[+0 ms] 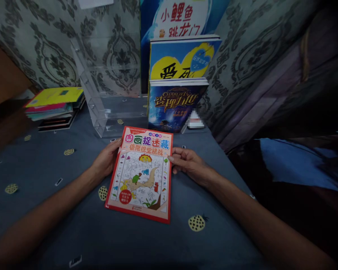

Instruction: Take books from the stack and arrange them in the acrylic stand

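A red-bordered picture book (142,174) lies face up on the blue patterned cloth (45,210). My left hand (107,159) grips its left edge near the top, fingers curled around it. On the other side, my right hand (186,161) holds the right edge, thumb on the cover. Just beyond the book stands a clear acrylic rack (101,101). Several blue books (174,105) lean upright in its right half, tiered one behind another.
A stack of flat books (55,107) with a yellow one on top lies at the back left. Patterned wallpaper (45,48) closes the back. A dark wooden piece and blue fabric (293,161) fill the right side.
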Available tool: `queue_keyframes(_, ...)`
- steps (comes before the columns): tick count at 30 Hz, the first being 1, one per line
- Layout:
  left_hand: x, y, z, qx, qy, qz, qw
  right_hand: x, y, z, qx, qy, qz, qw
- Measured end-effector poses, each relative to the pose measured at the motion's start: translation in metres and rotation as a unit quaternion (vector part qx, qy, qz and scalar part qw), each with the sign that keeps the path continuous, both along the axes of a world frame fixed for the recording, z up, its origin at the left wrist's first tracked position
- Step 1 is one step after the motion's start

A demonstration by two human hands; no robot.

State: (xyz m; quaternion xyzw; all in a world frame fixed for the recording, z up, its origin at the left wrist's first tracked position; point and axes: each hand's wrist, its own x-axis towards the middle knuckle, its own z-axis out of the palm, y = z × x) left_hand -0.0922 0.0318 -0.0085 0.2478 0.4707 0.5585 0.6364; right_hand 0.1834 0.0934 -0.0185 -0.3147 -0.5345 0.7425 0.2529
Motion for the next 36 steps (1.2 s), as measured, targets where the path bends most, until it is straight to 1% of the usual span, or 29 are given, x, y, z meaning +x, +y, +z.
queue_keyframes(5,0.0001,0.0007,-0.0008,-0.007,-0.008,0.005,1.000,0.0001,0.0004,-0.0016,0.005,-0.001,0.002,1.000)
queue_keyframes(9,0.0016,0.0006,-0.0004,0.005,-0.008,0.008,1.000,-0.0009,0.0002,0.0004,0.002,0.000,-0.002,1.000)
queue_keyframes(14,0.0005,0.0003,-0.0001,0.001,-0.002,-0.004,1.000,-0.0010,-0.0003,0.0022,-0.004,-0.003,0.002,1.000)
queue_keyframes(25,-0.0031,0.0011,-0.0046,0.013,-0.024,-0.002,1.000,-0.0008,0.0005,-0.0002,-0.010,0.008,0.002,1.000)
queue_keyframes(30,-0.0038,0.0006,-0.0045,0.008,-0.030,-0.017,0.999,-0.0023,-0.0024,-0.0005,-0.013,0.017,-0.008,1.000)
queue_keyframes(36,-0.0036,-0.0001,-0.0028,0.022,-0.029,-0.007,0.999,-0.0051,-0.0092,-0.0040,-0.029,0.041,-0.002,0.999)
